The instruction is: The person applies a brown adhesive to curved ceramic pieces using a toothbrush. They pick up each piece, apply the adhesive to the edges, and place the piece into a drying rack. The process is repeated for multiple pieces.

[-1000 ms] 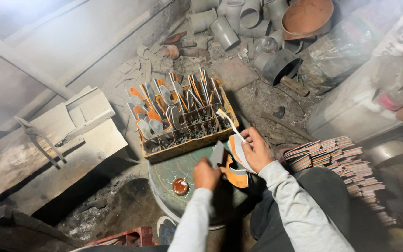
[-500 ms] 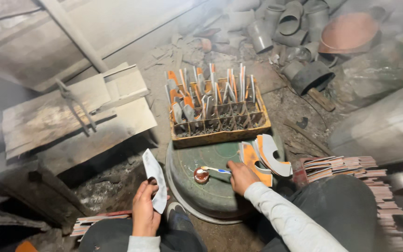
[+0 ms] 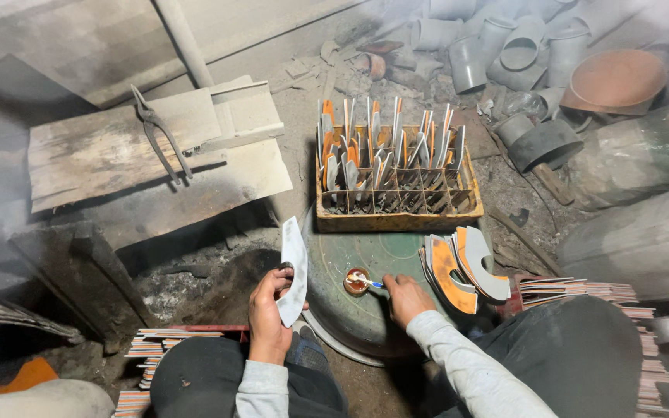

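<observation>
Over the green drum lid [image 3: 396, 255], my right hand [image 3: 406, 296] pinches a small brush [image 3: 365, 280] dipped in the little paste pot [image 3: 356, 282]. My left hand [image 3: 269, 313] grips 1 curved white card piece [image 3: 294, 269] by its lower edge; it looks thin, light and bendable. The brush tip is too small to make out.

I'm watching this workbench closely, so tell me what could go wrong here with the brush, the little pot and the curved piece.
The small pot sits on the domed green drum top; the right hand, dipping a brush, might tip it. The curved sheet piece in the left hand looks thin-edged and could cut bare fingers. The loose curved pieces leaning at the drum's edge may slide off.
</observation>
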